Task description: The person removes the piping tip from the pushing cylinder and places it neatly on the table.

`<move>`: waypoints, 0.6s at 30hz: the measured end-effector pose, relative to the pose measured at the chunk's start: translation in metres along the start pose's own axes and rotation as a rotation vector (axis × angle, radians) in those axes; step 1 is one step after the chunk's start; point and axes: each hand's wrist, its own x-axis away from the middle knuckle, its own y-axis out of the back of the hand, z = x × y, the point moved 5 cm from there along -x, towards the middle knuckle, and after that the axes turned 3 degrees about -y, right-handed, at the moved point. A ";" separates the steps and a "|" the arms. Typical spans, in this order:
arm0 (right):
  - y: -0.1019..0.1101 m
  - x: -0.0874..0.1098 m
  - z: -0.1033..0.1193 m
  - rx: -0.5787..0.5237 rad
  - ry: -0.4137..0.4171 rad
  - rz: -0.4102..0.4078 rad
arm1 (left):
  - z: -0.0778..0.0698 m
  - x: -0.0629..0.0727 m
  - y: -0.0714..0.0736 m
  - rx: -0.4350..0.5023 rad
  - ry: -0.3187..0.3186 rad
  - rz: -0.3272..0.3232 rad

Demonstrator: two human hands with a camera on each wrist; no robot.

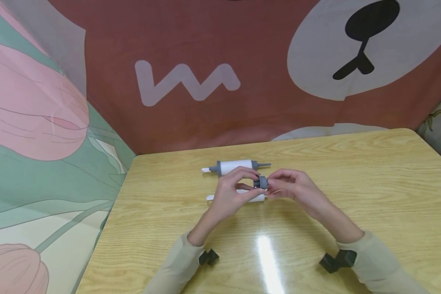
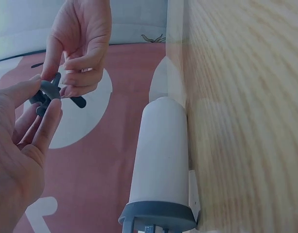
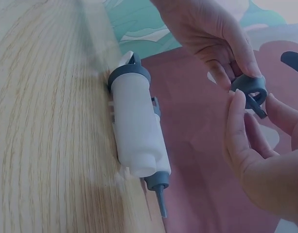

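Over the near tube, my left hand [image 1: 228, 197] pinches a small grey screw cap [image 1: 263, 182] between thumb and fingers. My right hand [image 1: 302, 191] grips the same cap from the right with its fingertips. In the right wrist view the cap [image 3: 249, 86] shows a round opening and a slim dark stem [image 3: 256, 108] at its end. Below the hands lies a white syringe-like tube [image 3: 134, 116] with a grey collar [image 3: 129, 74] and a bare white tip [image 3: 143, 165]. My left hand partly hides this tube in the head view.
Behind the hands a second white tube [image 1: 237, 165] lies on its side, its thin grey nozzle [image 1: 263, 165] pointing right. Both tubes lie on the wood-grain table [image 1: 161, 228]. A printed cloth [image 1: 206, 122] hangs along the table's back edge.
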 end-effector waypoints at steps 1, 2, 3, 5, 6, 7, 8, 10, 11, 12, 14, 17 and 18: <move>0.000 0.000 -0.001 0.007 -0.007 0.000 | 0.000 0.000 0.000 -0.002 -0.003 0.003; -0.001 0.000 -0.001 0.010 -0.014 0.000 | 0.000 0.000 -0.001 -0.005 -0.007 0.007; -0.001 0.000 -0.002 0.011 -0.020 0.001 | 0.000 0.000 -0.001 -0.009 -0.012 0.010; -0.002 0.000 -0.002 0.009 -0.032 0.004 | 0.000 0.001 -0.002 -0.018 -0.023 0.017; -0.002 0.000 -0.003 0.008 -0.035 0.006 | 0.000 0.001 -0.002 -0.022 -0.025 0.020; -0.002 0.000 -0.003 0.008 -0.038 0.007 | -0.001 0.001 -0.003 -0.027 -0.026 0.023; -0.003 0.000 -0.003 0.006 -0.039 0.007 | -0.001 0.001 -0.003 -0.029 -0.024 0.025; -0.003 0.000 -0.003 0.008 -0.041 0.007 | -0.001 0.001 -0.003 -0.036 -0.018 0.029; -0.003 0.000 -0.003 0.009 -0.041 0.005 | -0.002 0.001 -0.003 -0.041 -0.014 0.030; -0.003 0.001 -0.003 0.009 -0.041 0.003 | -0.002 0.001 -0.004 -0.045 -0.010 0.032; -0.004 0.001 -0.002 0.008 -0.039 -0.003 | -0.002 0.001 -0.004 -0.048 -0.003 0.035; -0.004 0.003 0.000 -0.002 -0.039 -0.013 | -0.002 0.001 -0.004 -0.049 -0.006 0.039; -0.005 0.003 0.000 -0.007 -0.039 -0.015 | -0.002 0.001 -0.004 -0.047 -0.007 0.039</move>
